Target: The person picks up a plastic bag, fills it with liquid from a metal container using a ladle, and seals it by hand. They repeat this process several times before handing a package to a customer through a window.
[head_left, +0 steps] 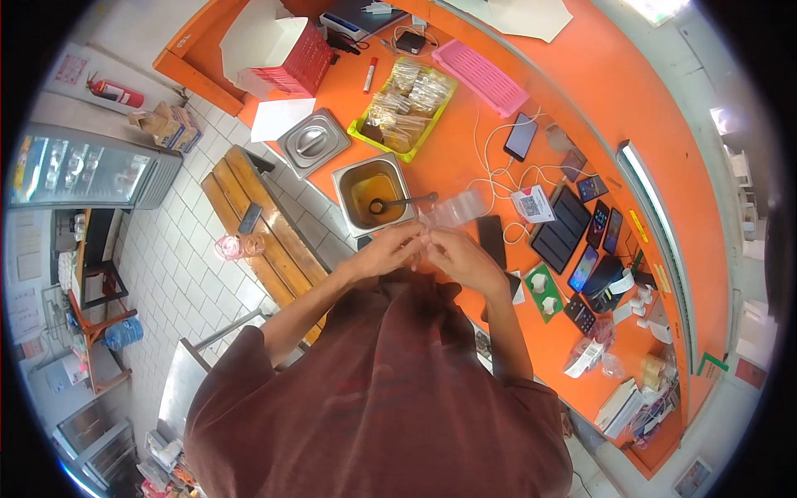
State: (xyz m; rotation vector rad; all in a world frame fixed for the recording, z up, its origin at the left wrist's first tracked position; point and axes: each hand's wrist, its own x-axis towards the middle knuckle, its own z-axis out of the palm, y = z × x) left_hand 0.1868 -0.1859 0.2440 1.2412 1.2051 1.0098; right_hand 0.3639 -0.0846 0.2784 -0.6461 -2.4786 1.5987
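My left hand (392, 249) and my right hand (458, 256) meet in front of my chest. Their fingertips pinch thin clear plastic (425, 217), which looks like a small bag. Just beyond them is a steel food pan (339, 187) holding yellow-brown sauce (365, 189). A dark-handled ladle (408, 200) rests in it, its handle reaching over the pan's right rim. Beside my right hand, a translucent plastic pack or stack (458, 208) lies on the orange counter (465, 158). Farther off, a yellow-green basket (408, 155) holds several small clear bags with brown filling (403, 106).
A steel lid (313, 143) lies left of the pan. Behind are a red-and-white box (290, 62), a marker (370, 75) and a pink basket (481, 77). Cables, phones (520, 137) and a dark tablet (560, 230) crowd the right. A wooden bench (266, 241) stands lower left.
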